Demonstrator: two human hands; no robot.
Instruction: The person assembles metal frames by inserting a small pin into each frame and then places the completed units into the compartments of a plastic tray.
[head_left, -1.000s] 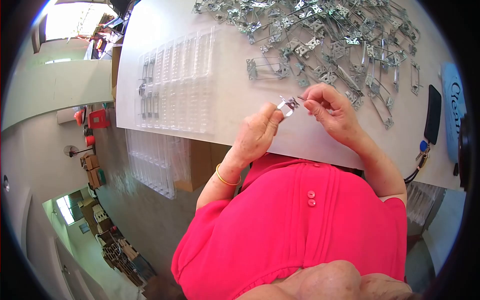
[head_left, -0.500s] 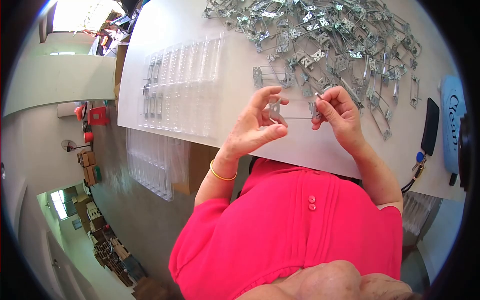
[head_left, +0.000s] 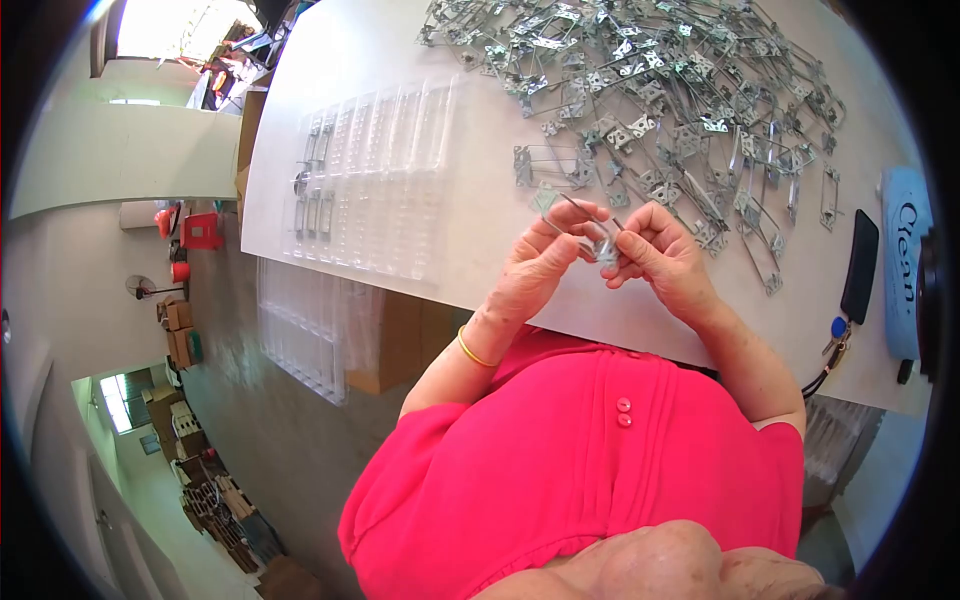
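In front of my chest I hold a small metal bracket with thin rods (head_left: 605,250) between both hands. My left hand (head_left: 535,270) is closed around its rods, and one end plate shows just beyond the fingers. The fingertips of my right hand (head_left: 665,262) pinch the other end, where the fingers partly hide it. A heap of similar metal brackets (head_left: 640,85) covers the far side of the table, and one bracket (head_left: 553,167) lies flat just past my hands.
To the left lies a clear plastic tray (head_left: 380,180) with several brackets in its left slots. More clear trays (head_left: 300,330) and a cardboard box (head_left: 415,335) are below the table edge. A black phone (head_left: 860,265), keys (head_left: 838,330) and a blue package (head_left: 905,260) lie right.
My hands have come closer together, and my left hand has gone from loosely spread to closed on the bracket. The bracket has turned from lying level between the hands to a slant.
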